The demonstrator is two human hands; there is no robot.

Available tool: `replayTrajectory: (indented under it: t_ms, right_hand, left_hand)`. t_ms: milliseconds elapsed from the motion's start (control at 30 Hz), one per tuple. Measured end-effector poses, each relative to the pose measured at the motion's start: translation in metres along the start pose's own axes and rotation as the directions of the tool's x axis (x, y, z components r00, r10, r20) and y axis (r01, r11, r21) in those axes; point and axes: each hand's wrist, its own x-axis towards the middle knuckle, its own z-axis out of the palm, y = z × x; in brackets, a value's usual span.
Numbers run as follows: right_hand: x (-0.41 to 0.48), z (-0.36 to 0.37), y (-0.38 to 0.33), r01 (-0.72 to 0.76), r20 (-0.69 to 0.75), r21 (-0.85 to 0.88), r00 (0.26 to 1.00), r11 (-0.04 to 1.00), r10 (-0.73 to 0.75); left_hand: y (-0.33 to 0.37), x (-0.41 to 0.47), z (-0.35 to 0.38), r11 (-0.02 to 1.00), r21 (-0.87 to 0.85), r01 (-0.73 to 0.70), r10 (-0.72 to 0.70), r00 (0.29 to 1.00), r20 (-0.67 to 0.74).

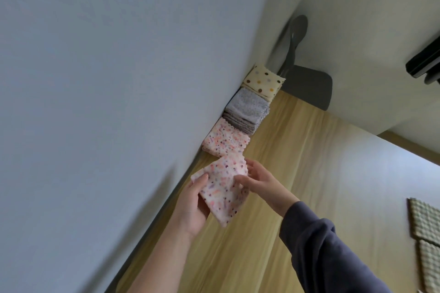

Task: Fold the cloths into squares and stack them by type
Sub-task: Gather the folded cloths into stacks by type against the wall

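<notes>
Both hands hold folded pink cloth [222, 191] above table [297, 150]: left hand [194, 204] grips its lower-left edge, right hand [259, 183] pinches its right edge. Pink stack [225, 139], grey stack [247, 112], dotted stack [263, 82] line wall.

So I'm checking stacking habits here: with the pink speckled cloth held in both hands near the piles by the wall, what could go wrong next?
The folded pink cloth is held in the air by the left hand and right hand, so its fold may open before landing. The pink stack sits tight against the taller grey stack; a careless placement could nudge it or land askew. It could also end up on the wrong pile.
</notes>
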Motion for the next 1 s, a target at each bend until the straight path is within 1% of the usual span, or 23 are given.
replayTrajectory:
  t_ms: [67, 100, 167, 267, 367, 433, 667, 733, 833, 1000]
  right_hand:
    - [0.006, -0.012, 0.005, -0.059, 0.132, 0.087, 0.990, 0.994, 0.048]
    - [0.011, -0.018, 0.008, -0.084, 0.174, 0.116, 0.983, 0.990, 0.063]
    - [0.022, -0.028, 0.014, -0.120, 0.179, 0.184, 0.980, 0.975, 0.087]
    - [0.049, -0.040, 0.019, -0.144, 0.078, 0.353, 0.989, 0.924, 0.124]
    - [0.079, -0.046, 0.017, -0.106, -0.063, 0.473, 0.986, 0.875, 0.153]
    - [0.095, -0.047, 0.016, -0.072, -0.137, 0.522, 0.976, 0.850, 0.167]
    - [0.140, -0.042, 0.009, 0.024, -0.242, 0.718, 0.946, 0.696, 0.217]
    - [0.150, -0.038, 0.008, 0.026, -0.267, 0.727, 0.931, 0.686, 0.248]
    - [0.160, -0.031, 0.011, 0.000, -0.314, 0.676, 0.905, 0.737, 0.288]
    - [0.169, -0.023, 0.014, 0.025, -0.480, 0.538, 0.831, 0.843, 0.282]
  left_hand:
    - [0.000, 0.008, 0.001, 0.998, -0.054, 0.017, -0.015, 1.000, 0.027]
    - [0.000, 0.015, 0.003, 0.996, -0.080, 0.027, -0.025, 0.999, 0.026]
    - [0.000, 0.030, 0.003, 0.994, -0.107, 0.031, -0.029, 0.999, 0.022]
    - [-0.002, 0.060, 0.007, 0.996, -0.084, 0.011, -0.013, 1.000, -0.025]
    - [-0.008, 0.094, 0.009, 0.998, -0.065, 0.013, -0.025, 0.980, -0.196]
    - [-0.011, 0.112, 0.011, 0.997, -0.081, 0.014, -0.035, 0.964, -0.265]
    - [-0.008, 0.156, 0.028, 0.981, -0.176, -0.082, 0.028, 0.956, -0.291]
    - [-0.011, 0.163, 0.027, 0.979, -0.179, -0.095, 0.025, 0.934, -0.358]
    - [-0.015, 0.172, 0.025, 0.973, -0.194, -0.124, 0.020, 0.884, -0.466]
    - [-0.017, 0.178, 0.027, 0.969, -0.191, -0.155, 0.032, 0.849, -0.528]
